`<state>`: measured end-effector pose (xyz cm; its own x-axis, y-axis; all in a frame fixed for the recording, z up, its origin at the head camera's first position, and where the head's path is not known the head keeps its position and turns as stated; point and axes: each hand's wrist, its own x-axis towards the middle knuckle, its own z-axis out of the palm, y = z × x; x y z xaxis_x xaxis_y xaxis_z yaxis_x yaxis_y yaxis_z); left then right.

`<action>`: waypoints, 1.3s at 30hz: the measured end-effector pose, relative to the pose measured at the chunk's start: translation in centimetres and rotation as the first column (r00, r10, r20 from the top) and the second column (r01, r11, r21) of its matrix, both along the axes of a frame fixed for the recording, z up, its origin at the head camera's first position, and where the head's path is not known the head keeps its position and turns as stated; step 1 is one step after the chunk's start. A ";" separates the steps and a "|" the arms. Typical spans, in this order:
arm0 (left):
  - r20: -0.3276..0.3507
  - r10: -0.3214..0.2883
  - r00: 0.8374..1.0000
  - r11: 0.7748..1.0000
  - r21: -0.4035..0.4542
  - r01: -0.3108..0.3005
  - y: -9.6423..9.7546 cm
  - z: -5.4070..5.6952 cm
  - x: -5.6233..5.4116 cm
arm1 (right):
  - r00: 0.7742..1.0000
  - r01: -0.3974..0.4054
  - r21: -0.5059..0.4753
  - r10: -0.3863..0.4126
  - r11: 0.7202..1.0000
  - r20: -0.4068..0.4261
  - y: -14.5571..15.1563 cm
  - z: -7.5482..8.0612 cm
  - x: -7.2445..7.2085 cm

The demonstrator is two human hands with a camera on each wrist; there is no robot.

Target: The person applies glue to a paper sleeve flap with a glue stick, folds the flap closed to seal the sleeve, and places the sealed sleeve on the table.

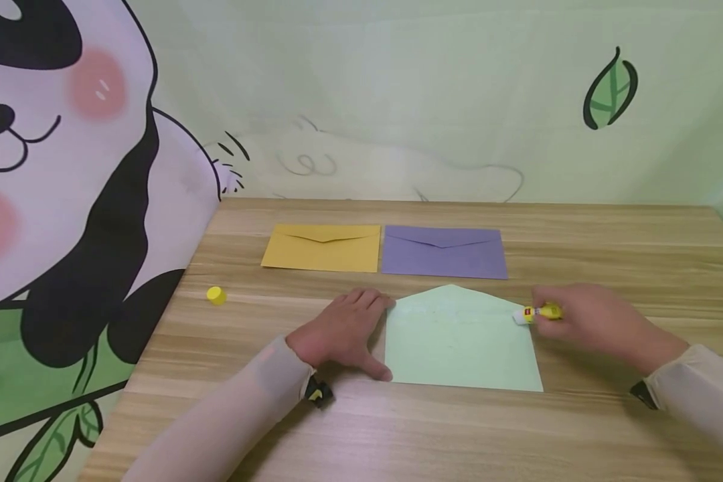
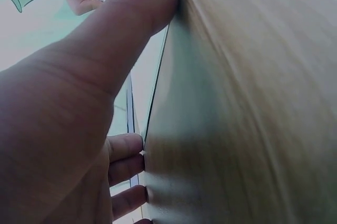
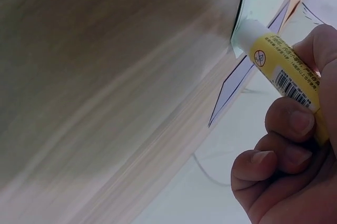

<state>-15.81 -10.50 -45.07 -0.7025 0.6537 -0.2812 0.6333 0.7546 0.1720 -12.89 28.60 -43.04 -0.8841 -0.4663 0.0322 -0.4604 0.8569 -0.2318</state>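
Observation:
A light green envelope [image 1: 464, 348] lies on the table with its pointed flap unfolded toward the far side. My right hand [image 1: 596, 325] grips a yellow glue stick [image 1: 539, 312], its white tip against the envelope's right edge near the flap. In the right wrist view, thumb and fingers wrap the glue stick [image 3: 287, 69], and its tip touches the paper. My left hand [image 1: 349, 331] rests at the envelope's left edge, thumb at the near corner and fingers spread toward the far one. The left wrist view shows the thumb [image 2: 126, 19] pressing at the paper's edge.
Behind the green envelope lie a yellow envelope [image 1: 322, 254] and a purple envelope [image 1: 442, 258], side by side with flaps down. A yellow cap [image 1: 216, 295] sits at the left of the wooden table [image 1: 458, 435]. A panda-printed cloth [image 1: 367, 80] hangs behind.

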 end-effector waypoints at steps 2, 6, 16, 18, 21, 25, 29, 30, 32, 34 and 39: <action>0.004 -0.002 1.000 1.000 0.001 0.002 0.1 0.0 0.0 | 1.000 0.001 -0.012 -0.001 1.000 0.016 0.0 0.1 0.0; 0.007 0.000 1.000 1.000 -0.001 0.000 0.2 0.1 -0.1 | 0.999 -0.006 -0.053 0.009 0.999 0.045 -0.3 0.3 -0.2; 0.005 -0.008 1.000 1.000 0.004 0.008 0.1 0.1 0.0 | 0.996 -0.066 -0.096 0.072 0.993 0.056 -2.8 0.0 -1.2; 0.006 -0.008 1.000 1.000 0.007 0.007 0.1 0.2 0.0 | 0.995 -0.080 -0.094 0.086 0.992 0.053 -3.8 0.0 -1.5; 0.008 -0.004 1.000 1.000 0.012 0.004 0.0 0.2 0.1 | 0.992 -0.104 -0.095 0.110 0.990 0.058 -5.3 0.0 -1.9; 0.010 -0.002 1.000 1.000 0.015 0.002 0.0 0.2 0.1 | 0.988 -0.129 -0.110 0.137 0.986 0.069 -7.2 -0.1 -2.3; 0.007 -0.005 1.000 1.000 0.011 0.005 0.1 0.1 0.1 | 0.983 -0.156 -0.132 0.167 0.979 0.075 -9.0 -0.1 -2.7; 0.004 -0.005 1.000 1.000 0.009 0.005 0.1 0.1 0.1 | 0.982 -0.162 -0.133 0.173 0.978 0.078 -9.5 -0.1 -2.8; -0.003 -0.007 1.000 1.000 0.005 0.007 0.1 0.1 0.0 | 0.979 -0.169 -0.140 0.183 0.976 0.094 -10.5 0.0 -2.9; -0.008 -0.008 1.000 1.000 0.003 0.008 0.0 0.0 0.0 | 0.976 -0.165 -0.142 0.182 0.976 0.117 -11.5 0.1 -3.1; -0.008 -0.010 1.000 1.000 0.006 0.010 0.0 0.1 0.0 | 0.975 -0.172 -0.141 0.189 0.975 0.120 -13.4 0.0 -3.5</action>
